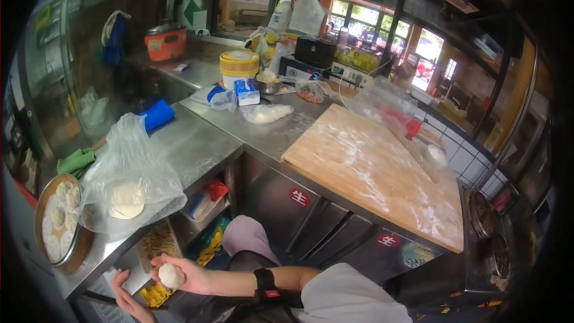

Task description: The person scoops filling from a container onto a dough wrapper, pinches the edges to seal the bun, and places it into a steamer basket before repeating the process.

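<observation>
A pale ball of dough point(171, 276) rests in my right hand point(182, 268), whose fingers curl round it from behind. My left hand point(127, 296) is just to the left, with its fingers spread and nothing in them. Both hands are low, in front of the steel counter's edge. Above them on the counter point(197, 152), flattened dough point(127, 200) lies under a clear plastic bag point(134, 155). At the far left a round steamer point(84, 250) holds several shaped buns point(67, 194) on a white liner.
A floured wooden board point(359, 167) with a rolling pin point(417, 155) is on the right. A yellow-lidded tub point(239, 66), a metal bowl point(269, 85) and bagged dough point(267, 113) stand at the back. Below the counter is an open shelf with a tray point(158, 246) of filling.
</observation>
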The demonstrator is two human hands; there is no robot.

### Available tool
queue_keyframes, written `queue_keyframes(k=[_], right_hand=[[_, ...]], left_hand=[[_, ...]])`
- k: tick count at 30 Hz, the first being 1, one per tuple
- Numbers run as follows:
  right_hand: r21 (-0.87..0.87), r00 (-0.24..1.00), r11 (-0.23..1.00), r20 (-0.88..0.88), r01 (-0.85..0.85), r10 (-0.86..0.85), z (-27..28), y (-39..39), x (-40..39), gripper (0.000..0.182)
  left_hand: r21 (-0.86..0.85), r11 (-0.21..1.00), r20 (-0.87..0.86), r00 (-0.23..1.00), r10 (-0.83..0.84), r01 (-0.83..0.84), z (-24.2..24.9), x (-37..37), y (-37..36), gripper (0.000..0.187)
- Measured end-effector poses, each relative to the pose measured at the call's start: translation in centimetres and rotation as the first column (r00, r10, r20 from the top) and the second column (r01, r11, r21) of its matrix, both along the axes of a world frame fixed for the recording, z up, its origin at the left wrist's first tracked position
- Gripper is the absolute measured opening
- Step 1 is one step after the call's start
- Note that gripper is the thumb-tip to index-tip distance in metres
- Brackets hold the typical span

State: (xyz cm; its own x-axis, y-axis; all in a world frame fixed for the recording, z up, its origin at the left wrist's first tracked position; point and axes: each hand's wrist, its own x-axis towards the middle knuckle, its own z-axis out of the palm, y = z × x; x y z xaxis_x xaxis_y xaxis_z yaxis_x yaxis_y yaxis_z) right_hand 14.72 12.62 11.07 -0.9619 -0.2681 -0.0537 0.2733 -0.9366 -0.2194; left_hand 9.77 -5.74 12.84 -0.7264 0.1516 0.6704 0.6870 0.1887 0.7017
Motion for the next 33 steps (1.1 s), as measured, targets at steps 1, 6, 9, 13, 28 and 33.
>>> queue_keyframes(k=[1,6,9,13,28,33], right_hand=[[-0.003,1.0,1.0,-0.003,-0.002,0.002,0.3,0.3,0.8,0.031],[0.009,0.98,0.987,0.117,-0.162,0.16,-0.8,1.0,1.2,0.025],[0.041,0.999,0.999,0.041,-0.014,0.012,1.5,0.2,1.3,0.027],[0.017,0.968,0.968,0.035,-0.249,0.248,0.6,-0.1,0.5,0.027],[0.754,0.893,0.633,-0.394,0.177,0.219,18.1,-6.6,-13.2,0.023],[0.718,0.626,-0.025,-0.589,0.696,0.512,17.0,-12.3,-21.2,0.015]], left_hand=[[-0.016,0.999,0.012,1.0,0.029,-0.028,0.0,0.1,-0.9,0.041],[0.069,0.993,0.1,0.991,0.089,-0.097,-0.6,0.4,-3.3,0.041],[0.085,0.983,0.087,0.984,0.154,-0.162,-1.5,0.4,-4.1,0.033],[0.175,0.958,0.119,0.97,0.21,-0.229,-1.9,0.4,-4.8,0.036],[0.311,0.872,0.248,0.918,0.31,-0.379,-1.0,-0.2,-8.1,0.033],[0.302,0.863,0.278,0.903,0.327,-0.405,-1.1,-0.3,-9.0,0.032]])
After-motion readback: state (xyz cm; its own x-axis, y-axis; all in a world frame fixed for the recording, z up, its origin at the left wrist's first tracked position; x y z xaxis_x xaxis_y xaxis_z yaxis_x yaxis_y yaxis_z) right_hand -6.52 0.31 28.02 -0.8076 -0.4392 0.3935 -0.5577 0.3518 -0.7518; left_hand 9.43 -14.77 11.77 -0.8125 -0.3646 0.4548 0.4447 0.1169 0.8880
